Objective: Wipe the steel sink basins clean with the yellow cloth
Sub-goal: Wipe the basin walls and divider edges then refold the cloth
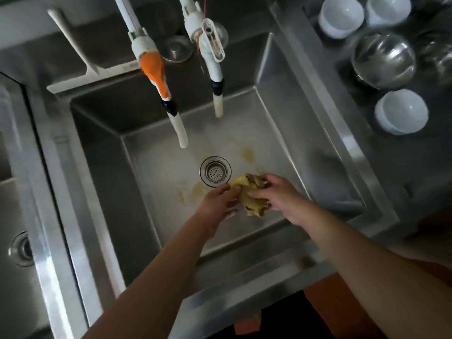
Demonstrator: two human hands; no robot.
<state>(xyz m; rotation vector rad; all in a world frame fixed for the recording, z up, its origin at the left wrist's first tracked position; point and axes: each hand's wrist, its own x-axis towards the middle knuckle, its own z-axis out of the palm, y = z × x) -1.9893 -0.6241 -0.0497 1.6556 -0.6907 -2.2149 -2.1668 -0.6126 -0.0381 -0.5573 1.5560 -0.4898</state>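
The large steel sink basin (281,123) in the middle is the place of the work now, and both hands are low inside it, near its front wall. The left hand (215,206) and the right hand (281,196) are both closed on the yellow cloth (252,194), which is crumpled into a ball between them, just beside the drain strainer (215,171). I judge that the person is bunching or wringing the cloth before wiping. To do this step well, the cloth should be folded into a flat pad, then pressed flat on the floor of the basin and moved in long strokes toward the drain, so that the dirt goes there and not back over the steel. The yellowish stains (248,154) behind the drain, and others at its left front, need firmer pressure. This basin holds no dishes; only stains and the strainer are in it. A second basin (14,192) at the left edge shows its own drain (22,249) and looks empty in the part visible. On the right counter stand 3 white bowls (401,111) upside down and 1 steel bowl (384,59), so their contents cannot be seen. 2 white faucet spouts (179,128) hang over the basin, and no water runs.
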